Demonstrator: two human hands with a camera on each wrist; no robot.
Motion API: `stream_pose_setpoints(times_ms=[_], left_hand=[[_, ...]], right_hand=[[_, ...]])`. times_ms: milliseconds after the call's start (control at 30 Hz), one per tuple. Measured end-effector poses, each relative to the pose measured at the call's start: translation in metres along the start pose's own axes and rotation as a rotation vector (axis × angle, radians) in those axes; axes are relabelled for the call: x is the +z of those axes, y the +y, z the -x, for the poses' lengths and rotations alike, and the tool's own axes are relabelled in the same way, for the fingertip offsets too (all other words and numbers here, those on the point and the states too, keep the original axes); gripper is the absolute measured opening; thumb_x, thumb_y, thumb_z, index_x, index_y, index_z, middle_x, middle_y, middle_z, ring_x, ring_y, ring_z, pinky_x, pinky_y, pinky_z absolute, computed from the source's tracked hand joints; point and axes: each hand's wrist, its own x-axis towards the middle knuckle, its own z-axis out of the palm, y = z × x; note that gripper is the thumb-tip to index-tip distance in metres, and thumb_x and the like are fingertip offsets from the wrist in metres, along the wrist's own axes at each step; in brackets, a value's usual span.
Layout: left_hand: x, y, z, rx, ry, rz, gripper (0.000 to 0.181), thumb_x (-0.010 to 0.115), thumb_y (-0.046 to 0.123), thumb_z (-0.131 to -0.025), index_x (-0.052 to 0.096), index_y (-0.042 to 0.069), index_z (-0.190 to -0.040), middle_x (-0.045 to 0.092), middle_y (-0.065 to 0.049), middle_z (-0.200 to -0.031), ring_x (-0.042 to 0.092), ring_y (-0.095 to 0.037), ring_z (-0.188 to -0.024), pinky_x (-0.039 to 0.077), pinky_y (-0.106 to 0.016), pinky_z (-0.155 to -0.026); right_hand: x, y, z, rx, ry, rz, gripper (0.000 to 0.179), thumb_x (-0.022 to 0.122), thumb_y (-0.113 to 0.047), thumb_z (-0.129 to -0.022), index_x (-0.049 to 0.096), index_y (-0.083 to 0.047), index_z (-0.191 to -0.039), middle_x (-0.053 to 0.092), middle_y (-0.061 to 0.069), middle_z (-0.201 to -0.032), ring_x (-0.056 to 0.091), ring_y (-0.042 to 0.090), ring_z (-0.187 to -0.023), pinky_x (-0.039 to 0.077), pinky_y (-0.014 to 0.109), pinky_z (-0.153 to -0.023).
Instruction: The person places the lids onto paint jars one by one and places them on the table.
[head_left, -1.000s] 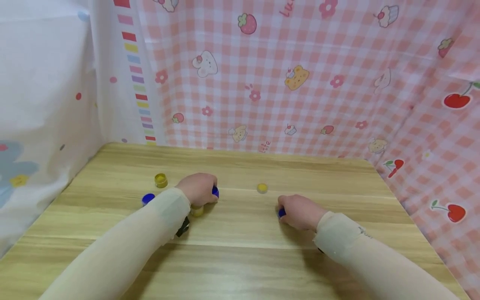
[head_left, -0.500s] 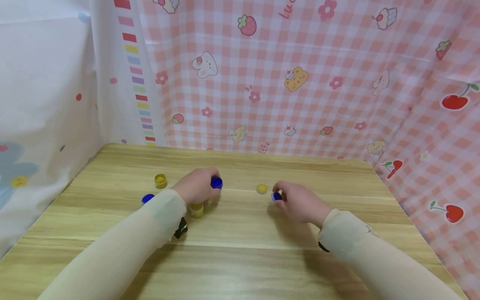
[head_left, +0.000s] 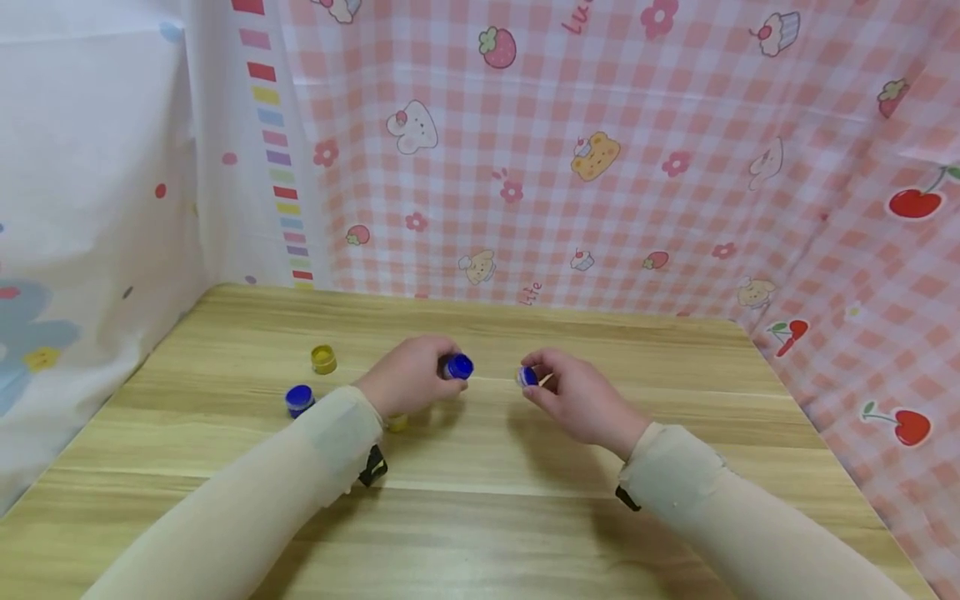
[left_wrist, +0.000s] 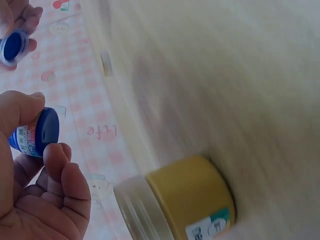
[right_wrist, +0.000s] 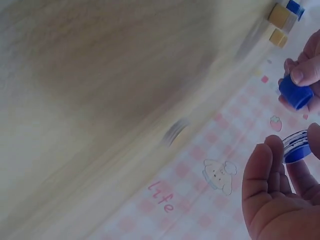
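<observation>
Grip of the left hand (head_left: 412, 375) is narrow, pinching a blue jar (head_left: 459, 367) near mid-frame; the right hand (head_left: 581, 396) pinches a blue, clear-rimmed lid (head_left: 528, 377) to the jar's right, a gap between. The jar's axis leans towards the lid; it is squat, glossy, with a label. On the bench (head_left: 480, 525), left of frame, stand a second blue jar (head_left: 299, 401) and a yellow jar (head_left: 323, 360).

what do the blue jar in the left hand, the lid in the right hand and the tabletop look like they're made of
Blue jar: probably smooth plastic, judging by its even blue surface and rounded edge.
Lid: likely clear plastic; its rim looks translucent around the blue.
Tabletop: wood or wood-look laminate, with streaky grain and a faint sheen; I can't tell which.
</observation>
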Motion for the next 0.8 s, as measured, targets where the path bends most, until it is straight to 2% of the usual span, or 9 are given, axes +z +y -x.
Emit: stream_pose_setpoints(times_ms=[200, 367, 600, 800], left_hand=[[0.007, 0.006, -0.001, 0.024, 0.001, -0.017, 0.031, 0.079, 0.03, -0.094, 0.071, 0.01, -0.116, 0.07, 0.002, -0.101, 0.065, -0.014, -0.088, 0.056, -0.035, -0.085], [0.012, 0.012, -0.002, 0.058, 0.001, -0.051, 0.032, 0.08, 0.032, -0.094, 0.073, 0.01, -0.116, 0.07, 0.003, -0.099, 0.063, -0.014, -0.087, 0.055, -0.035, -0.085], [0.017, 0.017, -0.001, 0.126, -0.01, -0.098, 0.028, 0.082, 0.032, -0.093, 0.074, 0.01, -0.108, 0.065, 0.003, -0.091, 0.059, -0.014, -0.081, 0.052, -0.032, -0.077], [0.021, 0.02, -0.001, 0.131, -0.03, -0.091, 0.024, 0.082, 0.033, -0.093, 0.073, 0.012, -0.102, 0.066, 0.005, -0.087, 0.059, -0.013, -0.077, 0.052, -0.031, -0.075]], right_hand=[[0.004, -0.004, 0.001, -0.004, -0.002, -0.059, 0.033, 0.069, -0.015, -0.103, 0.061, -0.005, -0.133, 0.07, 0.008, -0.112, 0.068, 0.014, -0.089, 0.058, 0.029, -0.072], [0.008, -0.007, 0.0, -0.009, -0.003, -0.069, 0.03, 0.069, -0.014, -0.103, 0.061, -0.005, -0.13, 0.069, 0.007, -0.112, 0.067, 0.015, -0.09, 0.059, 0.029, -0.074], [0.016, -0.008, -0.001, -0.025, 0.0, -0.075, 0.032, 0.069, -0.015, -0.103, 0.062, -0.005, -0.132, 0.07, 0.008, -0.116, 0.068, 0.013, -0.089, 0.058, 0.027, -0.071], [0.02, -0.009, -0.002, -0.048, 0.014, -0.082, 0.032, 0.07, -0.014, -0.101, 0.063, -0.004, -0.131, 0.072, 0.009, -0.115, 0.067, 0.012, -0.084, 0.056, 0.027, -0.068]])
